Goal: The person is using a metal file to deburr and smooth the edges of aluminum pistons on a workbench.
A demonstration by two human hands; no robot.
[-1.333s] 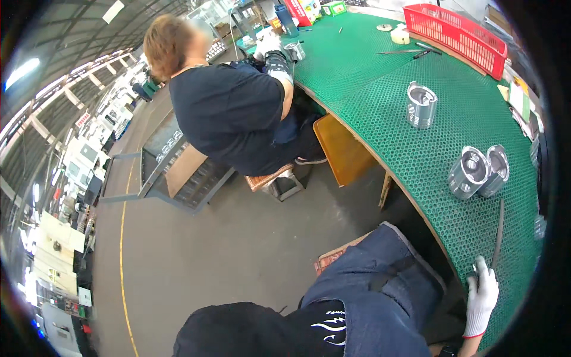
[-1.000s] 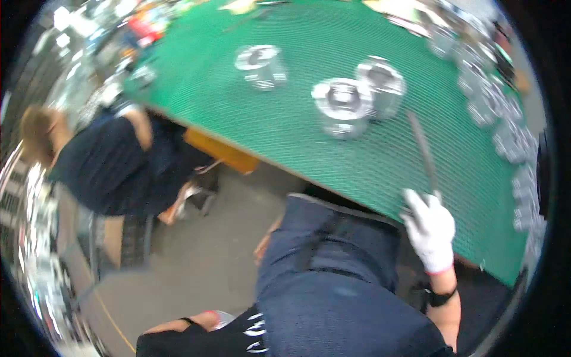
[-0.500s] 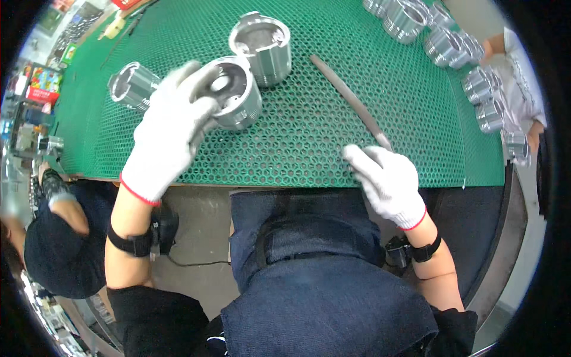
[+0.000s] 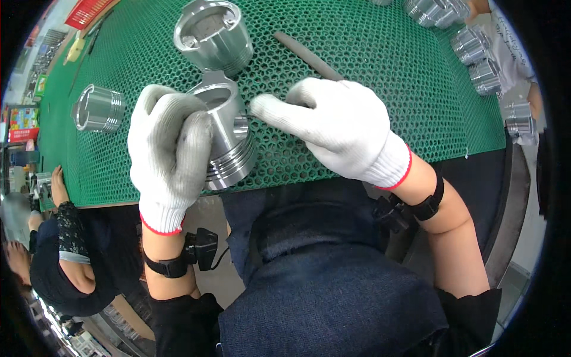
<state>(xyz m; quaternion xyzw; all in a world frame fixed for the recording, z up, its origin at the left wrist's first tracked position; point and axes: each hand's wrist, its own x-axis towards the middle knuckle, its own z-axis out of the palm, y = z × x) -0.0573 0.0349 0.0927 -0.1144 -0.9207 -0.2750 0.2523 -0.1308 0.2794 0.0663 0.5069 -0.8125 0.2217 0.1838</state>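
Left hand (image 4: 166, 143), white glove: fingers and thumb wrapped round the left side of a metal piston (image 4: 229, 160), which is tilted, mouth up and away, just inside the bench's front edge. Can't tell if its lower rim touches the mat. Right hand (image 4: 342, 131), same glove: one digit stretched toward the piston's side hole, stopping just short, others curled. Can't tell if it grips anything; a flat grey file (image 4: 306, 55) runs under it, near end hidden.

Bench (image 4: 416, 95) is topped with green perforated mat. Second piston (image 4: 223, 41) sits behind the held one, further from the front edge; third piston (image 4: 101, 109) toward the left end. Row of pistons (image 4: 470, 46) along the right edge, person in white (image 4: 502, 44) beyond. Red basket (image 4: 86, 13) at far edge, left side. Seated co-worker (image 4: 56, 273) past the left end.

Vs half a second ago: held piston was upright, beside the second; now tipped and nearer the front edge. Right hand has moved in toward it
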